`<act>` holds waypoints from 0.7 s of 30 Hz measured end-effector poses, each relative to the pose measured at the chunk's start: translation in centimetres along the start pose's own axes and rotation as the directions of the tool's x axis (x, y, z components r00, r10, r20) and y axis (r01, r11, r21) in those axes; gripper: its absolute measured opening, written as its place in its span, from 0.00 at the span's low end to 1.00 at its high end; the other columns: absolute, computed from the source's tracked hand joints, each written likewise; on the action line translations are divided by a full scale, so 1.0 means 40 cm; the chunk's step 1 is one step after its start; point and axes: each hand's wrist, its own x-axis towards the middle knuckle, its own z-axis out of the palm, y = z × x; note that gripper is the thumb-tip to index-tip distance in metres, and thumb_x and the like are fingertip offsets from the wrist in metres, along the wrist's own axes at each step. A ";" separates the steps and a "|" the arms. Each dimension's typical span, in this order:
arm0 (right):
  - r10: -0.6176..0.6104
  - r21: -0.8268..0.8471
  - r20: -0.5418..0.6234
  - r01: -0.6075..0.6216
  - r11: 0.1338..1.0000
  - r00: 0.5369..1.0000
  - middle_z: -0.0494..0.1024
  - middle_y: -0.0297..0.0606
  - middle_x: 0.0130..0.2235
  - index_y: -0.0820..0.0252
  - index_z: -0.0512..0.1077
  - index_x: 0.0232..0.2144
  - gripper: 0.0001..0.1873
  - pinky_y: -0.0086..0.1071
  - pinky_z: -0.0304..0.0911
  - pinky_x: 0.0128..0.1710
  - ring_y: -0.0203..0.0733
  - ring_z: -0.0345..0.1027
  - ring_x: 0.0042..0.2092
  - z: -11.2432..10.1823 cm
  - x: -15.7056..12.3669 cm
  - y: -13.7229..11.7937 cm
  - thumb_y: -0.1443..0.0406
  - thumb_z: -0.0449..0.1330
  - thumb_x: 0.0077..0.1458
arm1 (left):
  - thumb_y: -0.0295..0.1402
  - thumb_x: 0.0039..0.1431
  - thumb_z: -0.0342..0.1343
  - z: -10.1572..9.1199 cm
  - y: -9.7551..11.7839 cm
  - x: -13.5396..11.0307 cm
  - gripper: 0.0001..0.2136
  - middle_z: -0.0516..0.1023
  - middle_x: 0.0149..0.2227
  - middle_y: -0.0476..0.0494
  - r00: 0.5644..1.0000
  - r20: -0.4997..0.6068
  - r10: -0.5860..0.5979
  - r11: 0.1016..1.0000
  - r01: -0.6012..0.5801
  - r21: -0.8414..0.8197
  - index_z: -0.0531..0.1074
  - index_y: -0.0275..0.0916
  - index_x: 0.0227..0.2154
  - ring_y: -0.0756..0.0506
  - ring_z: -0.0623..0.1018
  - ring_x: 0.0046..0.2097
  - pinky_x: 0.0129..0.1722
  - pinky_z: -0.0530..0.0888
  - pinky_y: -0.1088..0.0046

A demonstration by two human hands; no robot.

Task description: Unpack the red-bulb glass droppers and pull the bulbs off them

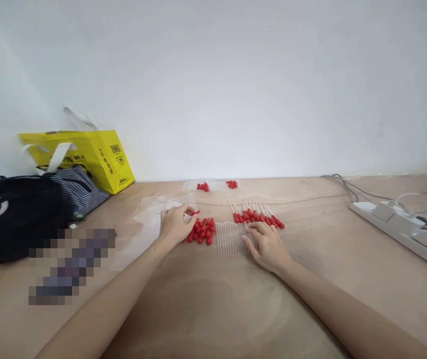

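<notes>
My left hand point(176, 223) rests on the wooden table point(213, 299), fingers pinched on a small red rubber cap at its fingertips, beside a pile of loose red caps point(203, 232). My right hand point(267, 245) lies flat with fingers stretched out, touching a row of clear thin tubes point(228, 237). Just beyond it lies a row of tubes fitted with red caps point(258, 215). Clear plastic bags point(149, 219) lie under and left of my left hand.
A clear bag with two small clumps of red caps point(216, 185) lies near the wall. A yellow shopping bag point(86, 154), a striped bag point(80, 192) and a black bag point(11, 214) stand at the left. A white power strip point(403, 227) with cables lies at the right.
</notes>
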 end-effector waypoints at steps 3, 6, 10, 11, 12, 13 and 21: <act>0.017 -0.028 -0.051 -0.018 0.999 0.999 0.71 0.40 0.35 0.60 0.72 0.31 0.15 0.34 0.51 0.37 0.39 0.62 0.37 -0.012 -0.002 0.006 0.60 0.48 0.56 | 0.36 0.47 0.49 0.002 0.032 0.030 0.06 0.76 0.30 0.50 0.990 0.137 0.024 0.995 -0.038 0.097 0.69 0.43 0.26 0.43 0.72 0.39 0.46 0.56 0.55; 0.024 -0.048 -0.084 -0.029 0.998 0.996 0.72 0.38 0.33 0.59 0.72 0.29 0.14 0.33 0.48 0.37 0.38 0.62 0.36 -0.025 -0.002 0.013 0.61 0.49 0.56 | 0.38 0.44 0.52 0.007 0.044 0.046 0.07 0.75 0.25 0.50 0.976 0.216 0.031 0.993 -0.055 0.104 0.70 0.42 0.20 0.42 0.72 0.35 0.44 0.55 0.53; 0.063 -0.070 -0.134 -0.073 0.995 0.989 0.73 0.36 0.31 0.57 0.73 0.26 0.14 0.33 0.45 0.35 0.36 0.62 0.34 -0.030 -0.002 0.022 0.61 0.50 0.55 | 0.41 0.46 0.49 0.013 0.076 0.058 0.11 0.75 0.31 0.45 0.983 0.183 0.029 0.990 -0.054 0.130 0.71 0.42 0.19 0.38 0.70 0.41 0.44 0.54 0.51; 0.072 -0.075 -0.140 -0.083 0.994 0.987 0.74 0.35 0.30 0.57 0.73 0.25 0.14 0.33 0.45 0.34 0.36 0.62 0.34 -0.029 -0.002 0.025 0.61 0.50 0.55 | 0.40 0.46 0.48 0.019 0.092 0.062 0.11 0.74 0.34 0.44 0.987 0.158 0.035 0.988 -0.058 0.142 0.71 0.41 0.20 0.38 0.68 0.43 0.44 0.54 0.51; 0.079 -0.078 -0.142 -0.091 0.993 0.987 0.74 0.35 0.29 0.57 0.73 0.24 0.14 0.33 0.45 0.34 0.36 0.62 0.33 -0.027 -0.003 0.028 0.61 0.50 0.55 | 0.38 0.46 0.48 0.027 0.111 0.065 0.09 0.74 0.36 0.44 0.989 0.145 0.043 0.986 -0.065 0.152 0.71 0.41 0.21 0.38 0.67 0.45 0.45 0.54 0.52; 0.083 -0.083 -0.143 -0.096 0.992 0.986 0.74 0.34 0.28 0.57 0.72 0.23 0.15 0.33 0.45 0.34 0.36 0.62 0.33 -0.025 -0.003 0.031 0.61 0.51 0.55 | 0.36 0.45 0.49 0.039 0.133 0.070 0.08 0.73 0.36 0.44 0.987 0.151 0.052 0.985 -0.075 0.156 0.72 0.42 0.21 0.38 0.67 0.45 0.45 0.54 0.52; 0.060 -0.023 -0.090 -0.062 0.998 0.994 0.72 0.33 0.22 0.56 0.72 0.24 0.13 0.33 0.45 0.34 0.37 0.62 0.29 -0.042 -0.009 0.049 0.56 0.53 0.51 | 0.41 0.41 0.52 0.168 0.265 0.116 0.14 0.73 0.39 0.33 0.961 0.277 -0.024 0.977 -0.037 0.210 0.74 0.37 0.27 0.33 0.67 0.45 0.44 0.57 0.52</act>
